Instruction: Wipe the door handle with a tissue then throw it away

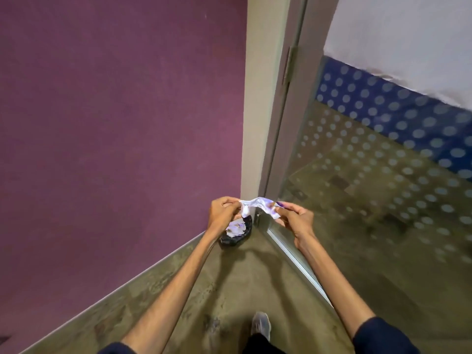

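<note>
Tissue, a thin white crumpled sheet of paper with faint purple marks [258,206], is stretched between 2 hands out in front of the person, directly above a small round bin lined with a glossy black plastic bag [236,232]. The left hand [223,209] pinches the sheet's left end with curled fingers; the right hand [297,221] pinches the right end between thumb and fingertips, so both are closed on the paper. The bin sits on the floor at about 12 o'clock from the grey shoe [260,324], tucked in the corner where the matte purple wall [115,111] meets the cream door frame [263,98]. White crumpled paper already lies inside it.

The step in hand looks like the throw-away. Doing it well probably means bunching the limp sheet into 1 compact wad first, since loose tissue drifts, then lowering it close over the opening before releasing, as the mouth is narrow.

At 2 o'clock stands a glass door panel with frosted dots [383,149], smooth and reflective, edged below by a brushed metal rail [296,259]. The floor is mottled, worn olive-brown [229,290]. No door handle is visible.
</note>
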Available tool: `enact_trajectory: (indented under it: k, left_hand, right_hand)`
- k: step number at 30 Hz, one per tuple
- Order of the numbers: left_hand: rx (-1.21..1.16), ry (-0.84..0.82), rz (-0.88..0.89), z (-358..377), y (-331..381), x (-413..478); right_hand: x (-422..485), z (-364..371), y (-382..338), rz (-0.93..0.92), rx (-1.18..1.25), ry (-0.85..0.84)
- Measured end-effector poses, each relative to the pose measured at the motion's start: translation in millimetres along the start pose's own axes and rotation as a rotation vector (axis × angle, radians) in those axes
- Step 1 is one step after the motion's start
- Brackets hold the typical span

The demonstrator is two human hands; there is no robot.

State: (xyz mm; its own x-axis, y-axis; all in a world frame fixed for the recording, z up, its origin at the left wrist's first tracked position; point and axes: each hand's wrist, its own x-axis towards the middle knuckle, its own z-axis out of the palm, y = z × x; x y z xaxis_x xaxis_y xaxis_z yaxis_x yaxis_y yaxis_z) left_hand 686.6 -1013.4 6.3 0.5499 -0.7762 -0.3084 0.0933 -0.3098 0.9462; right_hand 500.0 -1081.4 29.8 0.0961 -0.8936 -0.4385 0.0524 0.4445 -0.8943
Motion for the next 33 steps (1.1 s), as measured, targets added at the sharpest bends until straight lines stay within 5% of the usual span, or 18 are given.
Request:
enact_trajectory:
  k: [11,18,22,33]
  left_hand:
    - [0.058,0.221,-0.107,-1.5,-24.0,100.1]
    - [0.178,0.271,-0.074,23.8,-35.4,157.0]
    - [0.455,0.307,0.055,32.0,-52.7,189.8]
    - [0.479,0.18,-0.104,26.0,-115.9,284.2]
  right_hand:
    - [118.0,77.5,30.1,0.016,-0.224,-0.05]
    - [171.1,108.0,43.1,-0.186,-0.494,-0.067]
    - [203.0,124.9,57.2,-0.165,-0.528,-0.018]
    - [304.2,159.8,127.2,0.102,-0.582,0.009]
